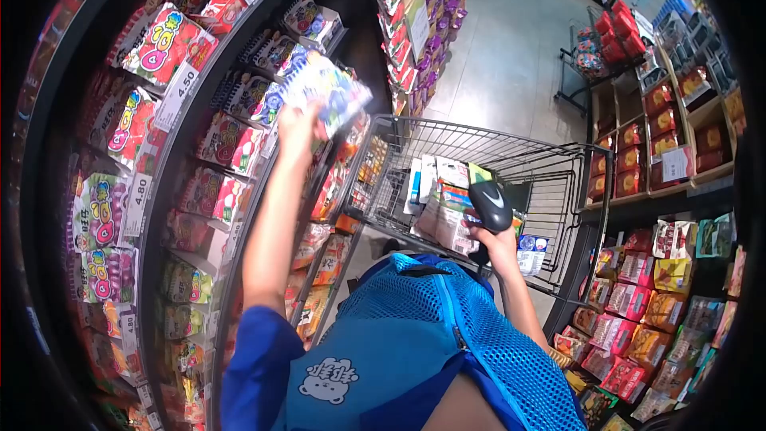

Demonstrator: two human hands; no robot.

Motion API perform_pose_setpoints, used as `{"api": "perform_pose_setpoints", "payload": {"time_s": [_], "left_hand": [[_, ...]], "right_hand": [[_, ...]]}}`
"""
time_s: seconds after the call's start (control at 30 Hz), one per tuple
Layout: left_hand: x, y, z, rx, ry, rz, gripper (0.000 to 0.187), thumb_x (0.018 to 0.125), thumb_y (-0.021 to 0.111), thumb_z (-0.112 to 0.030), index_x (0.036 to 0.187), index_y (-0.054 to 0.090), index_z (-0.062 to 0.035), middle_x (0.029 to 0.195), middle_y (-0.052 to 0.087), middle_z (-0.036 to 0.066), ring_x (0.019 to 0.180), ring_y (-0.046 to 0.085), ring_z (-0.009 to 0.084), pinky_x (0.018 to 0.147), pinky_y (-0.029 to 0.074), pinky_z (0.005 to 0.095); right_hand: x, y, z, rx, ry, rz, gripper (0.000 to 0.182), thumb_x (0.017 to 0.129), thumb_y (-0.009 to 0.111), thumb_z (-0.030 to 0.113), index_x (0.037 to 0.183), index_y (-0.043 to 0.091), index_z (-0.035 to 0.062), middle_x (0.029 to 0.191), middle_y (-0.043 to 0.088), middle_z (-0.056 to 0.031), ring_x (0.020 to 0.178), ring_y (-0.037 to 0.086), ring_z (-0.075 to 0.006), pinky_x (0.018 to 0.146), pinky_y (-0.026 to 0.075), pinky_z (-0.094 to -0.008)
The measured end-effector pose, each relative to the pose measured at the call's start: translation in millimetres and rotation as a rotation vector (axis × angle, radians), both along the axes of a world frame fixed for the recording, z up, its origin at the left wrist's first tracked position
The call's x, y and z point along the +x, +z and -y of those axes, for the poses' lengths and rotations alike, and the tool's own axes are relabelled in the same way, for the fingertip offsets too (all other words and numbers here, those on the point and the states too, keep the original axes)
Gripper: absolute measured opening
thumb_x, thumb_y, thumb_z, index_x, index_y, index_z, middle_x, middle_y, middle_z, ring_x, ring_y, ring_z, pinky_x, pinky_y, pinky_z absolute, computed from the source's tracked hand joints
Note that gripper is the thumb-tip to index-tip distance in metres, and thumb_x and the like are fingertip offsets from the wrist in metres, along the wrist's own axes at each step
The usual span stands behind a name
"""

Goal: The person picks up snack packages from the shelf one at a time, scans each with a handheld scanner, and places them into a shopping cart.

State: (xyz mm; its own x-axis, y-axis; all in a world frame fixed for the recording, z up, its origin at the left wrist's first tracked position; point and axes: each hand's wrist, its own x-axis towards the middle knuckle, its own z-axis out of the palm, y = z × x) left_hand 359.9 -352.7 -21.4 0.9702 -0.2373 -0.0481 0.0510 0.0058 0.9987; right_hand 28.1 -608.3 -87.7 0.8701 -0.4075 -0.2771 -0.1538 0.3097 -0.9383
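Note:
My left hand [298, 129] is closed on a white and blue candy bag [325, 89], smeared by motion, in front of the shelf of similar bags. Low over the shopping cart [550, 158], my right hand [499, 246] grips a black handheld barcode scanner [489, 206]; the fingers wrap round its handle, which is partly hidden. Inside the cart, beside and beneath the scanner, are several packets [444, 211] and a small blue and white pack [531, 255].
Curved shelves [195, 56] with gummy bags and price tags [177, 96] rise on the left. Hanging packs [395, 24] border the aisle floor [495, 48]. Wooden bins [638, 148] and snack packets [630, 311] line the right side. A second cart [570, 72] stands farther back.

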Motion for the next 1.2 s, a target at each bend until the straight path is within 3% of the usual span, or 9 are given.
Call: {"api": "perform_pose_setpoints", "payload": {"time_s": [0.17,0.3,0.53,0.57,0.63,0.83,0.93,1.03,1.2], "left_hand": [[142,31,51,0.046,0.246,0.154,0.019,0.084,0.071,-0.016,0.088,0.069,0.0016,0.075,0.068,0.012,0.055,0.065,0.0147,0.047,0.054,0.0268],[211,40,68,0.902,0.322,0.213,0.067,0.086,0.053,-0.061,0.095,0.071,0.0020,0.091,0.071,0.020,0.090,0.069,0.0364,0.087,0.049,0.0445],[283,-11,60,1.279,0.258,0.335,0.068,0.082,0.056,-0.062,0.105,0.069,0.0004,0.114,0.064,0.025,0.117,0.058,0.0360,0.096,0.044,0.0448],[320,-32,49,1.497,0.162,0.564,0.064,0.081,0.063,-0.058,0.097,0.071,0.0038,0.105,0.068,0.022,0.100,0.067,0.0327,0.089,0.049,0.0417],[310,-22,33,0.837,0.034,0.217,0.046,0.081,0.071,-0.044,0.083,0.072,0.0022,0.075,0.068,0.011,0.062,0.065,0.0161,0.063,0.050,0.0305],[120,-8,67,0.724,0.658,1.164,0.029,0.081,0.071,-0.025,0.090,0.063,0.0016,0.083,0.064,0.013,0.073,0.061,0.0288,0.071,0.048,0.0391],[12,-120,126,0.410,-0.192,0.627,0.010,0.086,0.060,-0.009,0.095,0.060,-0.0045,0.093,0.060,0.008,0.083,0.058,0.0186,0.076,0.047,0.0318],[-107,-223,169,0.561,-0.864,0.092,0.035,0.083,0.065,-0.018,0.112,0.061,0.0019,0.093,0.064,0.012,0.081,0.061,0.0203,0.070,0.049,0.0319],[-222,-371,220,0.509,-0.799,0.208,0.041,0.078,0.077,-0.027,0.104,0.063,0.0013,0.095,0.067,0.014,0.085,0.065,0.0251,0.078,0.051,0.0367]], "right_hand": [[-50,-39,10,-0.062,-0.123,-0.078,0.057,0.078,0.053,-0.007,0.134,0.048,0.0002,0.117,0.064,-0.0176,0.098,0.067,-0.0241,0.078,0.057,-0.0333],[-71,-40,1,0.035,-0.308,-0.095,0.052,0.080,0.054,-0.010,0.131,0.050,-0.0026,0.117,0.064,-0.0179,0.095,0.067,-0.0248,0.074,0.057,-0.0330],[-80,-34,1,0.021,-0.417,-0.088,0.046,0.081,0.056,-0.006,0.127,0.054,-0.0021,0.114,0.065,-0.0146,0.094,0.068,-0.0216,0.074,0.056,-0.0321],[-79,-34,1,0.006,-0.454,-0.089,0.044,0.081,0.059,-0.004,0.125,0.056,-0.0017,0.111,0.067,-0.0137,0.091,0.068,-0.0192,0.072,0.055,-0.0304],[-85,-39,8,-0.038,-0.430,-0.147,0.037,0.081,0.062,-0.003,0.117,0.062,-0.0035,0.102,0.070,-0.0110,0.083,0.066,-0.0146,0.072,0.054,-0.0283],[-110,-28,14,-0.025,-0.589,-0.167,0.036,0.079,0.060,-0.006,0.114,0.063,-0.0022,0.103,0.069,-0.0113,0.088,0.068,-0.0171,0.073,0.056,-0.0309],[-130,-39,13,-0.017,-0.641,-0.209,0.033,0.078,0.060,-0.007,0.110,0.065,-0.0029,0.098,0.070,-0.0098,0.082,0.066,-0.0151,0.073,0.055,-0.0299],[-142,-38,11,-0.076,-0.587,-0.294,0.031,0.078,0.061,-0.005,0.108,0.066,-0.0026,0.095,0.071,-0.0097,0.081,0.066,-0.0145,0.074,0.054,-0.0293],[-166,-43,2,-0.176,-0.545,-0.411,0.027,0.074,0.067,0.000,0.101,0.067,0.0003,0.094,0.071,-0.0087,0.088,0.066,-0.0144,0.080,0.052,-0.0308]]}}
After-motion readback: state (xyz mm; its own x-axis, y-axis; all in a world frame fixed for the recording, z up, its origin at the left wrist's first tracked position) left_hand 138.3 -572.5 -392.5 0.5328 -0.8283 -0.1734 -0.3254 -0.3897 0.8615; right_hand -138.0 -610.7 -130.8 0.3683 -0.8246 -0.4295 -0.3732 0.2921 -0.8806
